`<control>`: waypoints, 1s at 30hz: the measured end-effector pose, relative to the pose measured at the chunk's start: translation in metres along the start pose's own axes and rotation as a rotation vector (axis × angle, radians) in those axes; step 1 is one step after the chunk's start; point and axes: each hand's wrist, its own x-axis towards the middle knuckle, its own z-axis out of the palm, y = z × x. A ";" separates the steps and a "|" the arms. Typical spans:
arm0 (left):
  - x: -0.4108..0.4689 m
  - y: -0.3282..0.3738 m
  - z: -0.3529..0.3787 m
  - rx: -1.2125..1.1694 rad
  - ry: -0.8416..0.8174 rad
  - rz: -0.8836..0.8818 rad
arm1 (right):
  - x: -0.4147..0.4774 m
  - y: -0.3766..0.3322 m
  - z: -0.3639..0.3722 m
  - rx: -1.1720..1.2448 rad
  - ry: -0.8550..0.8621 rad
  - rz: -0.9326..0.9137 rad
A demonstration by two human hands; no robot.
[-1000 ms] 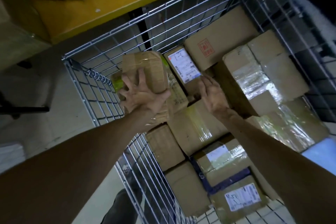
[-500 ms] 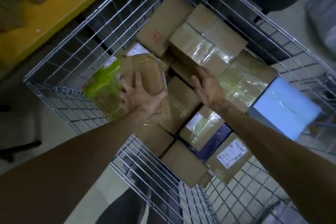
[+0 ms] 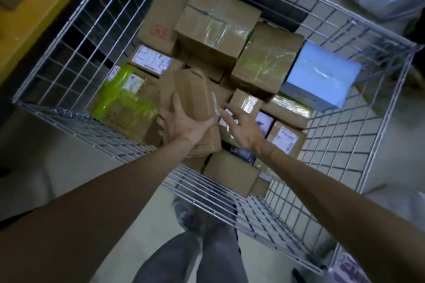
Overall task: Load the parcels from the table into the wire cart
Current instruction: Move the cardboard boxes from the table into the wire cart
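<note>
Head view looks down into the wire cart (image 3: 76,119), where a brown parcel (image 3: 193,99) wrapped in creased paper sits at the centre of the frame, tilted, above the layer of boxes already inside. The left hand (image 3: 184,125) spans its near end. Its grip is closed on the parcel, with fingers curled over the left edge and the thumb laid along the right edge. Just right of it the right hand (image 3: 243,130) hovers with fingers spread and relaxed, its grip open and holding nothing; whether its fingertips touch the parcel's right edge cannot be told. Left of the brown parcel lies a green-taped parcel (image 3: 124,101), near the cart's left wall, and above that a labelled box (image 3: 151,60). A large taped carton (image 3: 216,27) stands higher than the rest toward the top of the frame, with a pale blue box (image 3: 322,76) at the right wall. Just right of the right wrist lies a small box (image 3: 286,139) with a white label. A yellow bench (image 3: 34,18) runs along the upper left corner, outside the cart. Grey trousers (image 3: 195,257) show at the bottom edge.
</note>
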 end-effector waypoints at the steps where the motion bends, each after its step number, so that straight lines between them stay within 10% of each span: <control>1: -0.007 0.000 0.003 0.031 -0.012 0.046 | -0.006 0.003 0.002 0.065 0.036 0.028; 15: -0.068 0.032 0.082 0.007 -0.258 0.407 | -0.073 0.074 -0.026 0.492 0.490 0.260; 30: -0.058 0.081 0.181 -0.156 -0.526 0.204 | -0.081 0.158 -0.051 0.571 0.664 0.519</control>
